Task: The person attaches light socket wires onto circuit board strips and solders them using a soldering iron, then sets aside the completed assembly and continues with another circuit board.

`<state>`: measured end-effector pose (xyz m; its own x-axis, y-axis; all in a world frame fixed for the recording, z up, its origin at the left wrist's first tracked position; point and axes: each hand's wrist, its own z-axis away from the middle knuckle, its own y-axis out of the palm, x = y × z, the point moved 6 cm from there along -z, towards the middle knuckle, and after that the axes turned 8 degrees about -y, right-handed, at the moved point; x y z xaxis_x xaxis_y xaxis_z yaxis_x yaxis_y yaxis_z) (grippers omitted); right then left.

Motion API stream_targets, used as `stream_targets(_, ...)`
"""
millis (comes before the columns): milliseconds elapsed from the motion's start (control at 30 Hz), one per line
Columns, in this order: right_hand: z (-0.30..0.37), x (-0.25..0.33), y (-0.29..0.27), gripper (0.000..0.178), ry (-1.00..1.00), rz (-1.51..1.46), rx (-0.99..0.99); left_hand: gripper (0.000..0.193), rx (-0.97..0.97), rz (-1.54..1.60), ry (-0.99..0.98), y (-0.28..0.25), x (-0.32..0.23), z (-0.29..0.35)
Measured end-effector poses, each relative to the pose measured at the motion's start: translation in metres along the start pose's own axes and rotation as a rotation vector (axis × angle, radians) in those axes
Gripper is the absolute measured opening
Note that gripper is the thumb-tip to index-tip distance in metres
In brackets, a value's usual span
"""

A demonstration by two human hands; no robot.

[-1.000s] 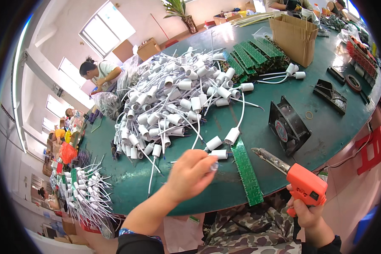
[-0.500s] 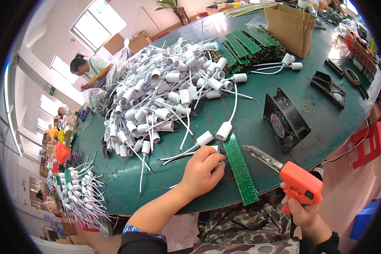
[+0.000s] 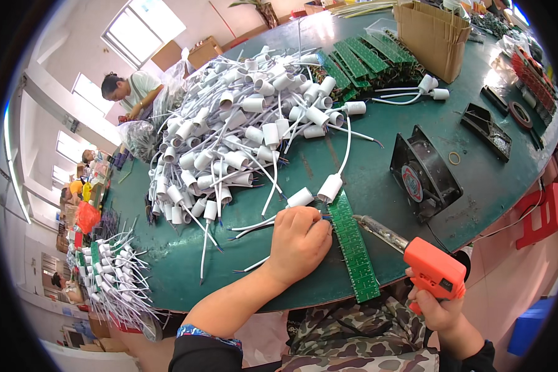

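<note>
My left hand [image 3: 301, 243] rests against the left edge of a long green circuit board [image 3: 353, 248]. Its fingers are curled closed, and whatever they pinch is hidden. Thin coloured wires show just above the knuckles at the board's edge. In my right hand [image 3: 439, 307] is an orange soldering gun [image 3: 434, 268], gripped by its handle. Its metal tip points left, close to the board's upper right edge; contact cannot be told. A white lamp holder [image 3: 330, 188] with a cable lies at the board's top end. Another white lamp holder [image 3: 301, 197] sits just above my left hand.
A large heap of white cabled lamp holders [image 3: 229, 136] covers the table's left. Behind it lie stacked green boards [image 3: 366, 59] and a cardboard box [image 3: 431, 40]. A black fan [image 3: 425, 173] stands right of the soldering gun's tip. Another person [image 3: 133, 93] works at far left.
My left hand has turned, with its knuckles now higher and its fingertips hidden. The soldering gun has shifted slightly left and down, its tip still beside the board.
</note>
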<state>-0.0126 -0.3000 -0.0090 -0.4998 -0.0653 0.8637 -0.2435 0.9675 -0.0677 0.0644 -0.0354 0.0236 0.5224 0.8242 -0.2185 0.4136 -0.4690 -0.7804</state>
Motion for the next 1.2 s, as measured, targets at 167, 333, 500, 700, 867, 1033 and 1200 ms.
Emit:
stream_targets(167,-0.001,-0.005,0.003,0.047,0.000,0.011,-0.012,0.020,-0.017,-0.013,0.018,0.001,0.000,0.001)
stream_targets(333,0.000,-0.009,0.008,0.044,0.105,-0.029,-0.028,0.021,0.000,-0.006,0.026,0.003,-0.002,0.001)
stream_targets(500,0.002,-0.014,0.010,0.042,0.239,-0.069,-0.075,0.020,0.008,-0.016,0.018,0.003,-0.002,0.002)
stream_targets(700,-0.005,-0.011,0.015,0.039,0.081,-0.003,-0.010,0.020,0.002,-0.009,0.017,0.003,-0.001,0.002)
stream_targets(867,-0.003,-0.016,0.016,0.041,0.129,-0.013,-0.007,0.019,0.004,-0.020,0.018,0.004,-0.002,0.002)
stream_targets(1033,-0.003,-0.017,0.017,0.041,0.135,-0.005,-0.001,0.018,0.004,-0.024,0.016,0.004,-0.002,0.001)
stream_targets(1200,-0.004,-0.016,0.017,0.041,0.139,0.018,0.012,0.018,0.002,-0.029,0.011,0.004,-0.003,0.002)
